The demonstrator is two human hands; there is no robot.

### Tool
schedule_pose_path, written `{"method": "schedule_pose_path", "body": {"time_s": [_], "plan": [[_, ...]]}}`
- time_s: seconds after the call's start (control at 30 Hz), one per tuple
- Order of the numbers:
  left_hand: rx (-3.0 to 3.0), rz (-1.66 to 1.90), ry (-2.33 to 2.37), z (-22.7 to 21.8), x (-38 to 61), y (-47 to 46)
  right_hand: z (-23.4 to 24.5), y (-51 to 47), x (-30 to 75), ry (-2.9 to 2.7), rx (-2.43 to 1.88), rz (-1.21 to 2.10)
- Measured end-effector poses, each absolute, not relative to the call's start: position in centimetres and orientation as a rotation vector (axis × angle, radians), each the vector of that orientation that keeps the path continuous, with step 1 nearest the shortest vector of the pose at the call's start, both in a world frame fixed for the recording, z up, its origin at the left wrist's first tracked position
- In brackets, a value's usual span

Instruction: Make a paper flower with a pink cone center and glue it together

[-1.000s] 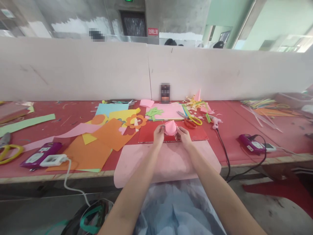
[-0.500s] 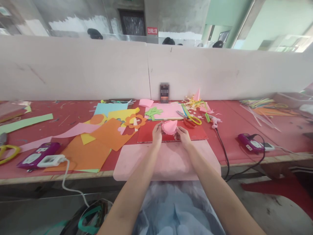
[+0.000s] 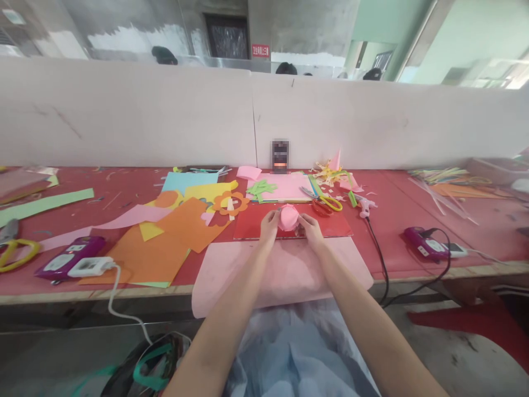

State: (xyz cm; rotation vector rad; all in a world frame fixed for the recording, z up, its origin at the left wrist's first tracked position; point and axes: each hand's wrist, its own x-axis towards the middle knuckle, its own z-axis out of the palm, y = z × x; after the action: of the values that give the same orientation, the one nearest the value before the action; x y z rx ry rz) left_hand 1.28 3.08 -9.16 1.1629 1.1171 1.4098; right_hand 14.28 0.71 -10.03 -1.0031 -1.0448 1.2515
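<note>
Between my two hands is a pink paper piece [image 3: 289, 218], rounded and folded like a cone or cup, held just above a red board [image 3: 248, 223]. My left hand [image 3: 270, 225] grips its left side with bent fingers. On the opposite side, the fingers of my right hand [image 3: 309, 227] pinch its edge. Beyond the right hand lie yellow-handled scissors [image 3: 330, 203]. Green paper cutouts [image 3: 262, 190] rest on a stack of pink sheets [image 3: 291, 187] behind the board.
Orange sheets [image 3: 140, 256] and an orange paper flower [image 3: 230, 203] lie to the left. A pink glue gun [image 3: 365, 206] with a black cord is on the right. Purple power strips [image 3: 68, 260] sit on both sides. A phone [image 3: 280, 156] leans on the white partition [image 3: 165, 116].
The pink paper piece has turned in my fingers: its point, which faced right, now looks rounded toward me. My hands stay in nearly the same place.
</note>
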Motion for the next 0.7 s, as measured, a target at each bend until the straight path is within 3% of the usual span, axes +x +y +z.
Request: {"method": "schedule_pose_path", "body": {"time_s": [0.7], "plan": [[1.169, 1.369, 1.19, -8.9, 1.4, 2.9, -9.0, 0.1, 14.0, -1.064, -1.054, 1.201]]}}
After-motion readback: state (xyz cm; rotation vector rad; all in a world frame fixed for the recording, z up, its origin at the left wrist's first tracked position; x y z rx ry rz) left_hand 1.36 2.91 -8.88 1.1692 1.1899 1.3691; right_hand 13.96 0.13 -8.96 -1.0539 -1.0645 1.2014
